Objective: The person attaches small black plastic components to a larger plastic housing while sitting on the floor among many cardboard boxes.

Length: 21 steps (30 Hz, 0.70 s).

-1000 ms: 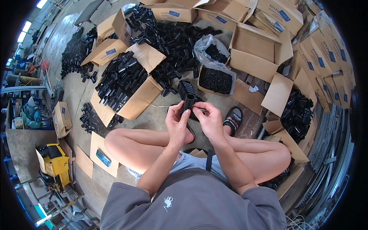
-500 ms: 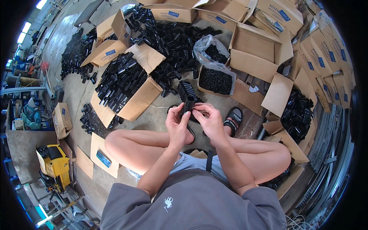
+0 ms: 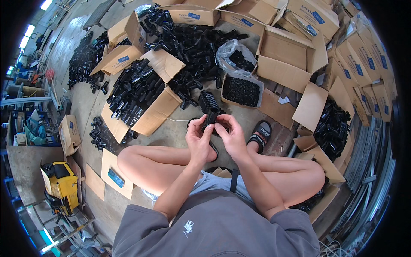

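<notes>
Between my hands is a short black tubular part (image 3: 211, 115), its round open end turned up toward me. My left hand (image 3: 198, 140) grips its left side, with thumb and fingers closed. My right hand (image 3: 231, 138) pinches the near right side, the thumb close to the left thumb. Just beyond the part is a ribbed black row (image 3: 208, 100); I cannot tell whether it belongs to the same part or is several pieces behind it. My fingers hide the tube's lower portion.
A carton of black tubes (image 3: 132, 96) stands left, beside a large loose pile (image 3: 188, 47). A box of small black pieces (image 3: 242, 91) sits ahead, by a clear plastic bag (image 3: 235, 55). Another carton (image 3: 332, 128) lies right. A phone (image 3: 115, 177) rests on cardboard.
My right hand has shifted slightly left, and its fingers have closed in on the tube. The tube's open end has tilted a little. My left hand has barely moved.
</notes>
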Each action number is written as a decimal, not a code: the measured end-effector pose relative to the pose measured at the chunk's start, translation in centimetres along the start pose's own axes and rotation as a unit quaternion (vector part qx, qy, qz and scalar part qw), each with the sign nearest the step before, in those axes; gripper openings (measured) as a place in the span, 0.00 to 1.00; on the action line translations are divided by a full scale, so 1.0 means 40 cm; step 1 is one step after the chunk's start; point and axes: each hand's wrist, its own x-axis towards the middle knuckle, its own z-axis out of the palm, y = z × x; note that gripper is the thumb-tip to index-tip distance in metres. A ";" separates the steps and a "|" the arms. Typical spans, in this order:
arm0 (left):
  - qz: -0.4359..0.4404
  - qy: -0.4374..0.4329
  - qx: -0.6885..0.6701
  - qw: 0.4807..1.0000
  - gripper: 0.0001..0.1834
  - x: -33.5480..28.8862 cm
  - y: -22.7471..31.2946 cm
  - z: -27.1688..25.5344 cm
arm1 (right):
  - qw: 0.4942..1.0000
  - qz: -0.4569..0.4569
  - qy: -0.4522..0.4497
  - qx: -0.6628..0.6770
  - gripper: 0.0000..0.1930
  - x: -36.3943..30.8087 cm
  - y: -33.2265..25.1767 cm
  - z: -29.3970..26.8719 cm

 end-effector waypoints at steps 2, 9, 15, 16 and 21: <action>0.001 -0.002 0.008 1.000 0.16 0.000 -0.004 0.000 | 0.996 0.031 -0.009 0.079 0.11 0.004 0.012 -0.010; 0.027 -0.019 0.024 0.999 0.17 0.002 -0.013 -0.003 | 0.997 0.052 -0.001 -0.059 0.09 -0.005 -0.003 -0.001; 0.002 -0.018 0.013 1.000 0.16 0.000 -0.013 -0.004 | 0.998 -0.003 0.026 0.054 0.09 -0.010 -0.005 0.002; 0.008 -0.021 0.019 1.000 0.16 0.000 -0.013 -0.003 | 1.000 0.015 0.021 -0.003 0.10 -0.009 -0.010 -0.003; 0.023 -0.018 0.023 0.999 0.16 -0.001 -0.012 -0.003 | 0.996 -0.007 0.038 -0.085 0.10 -0.014 -0.006 0.014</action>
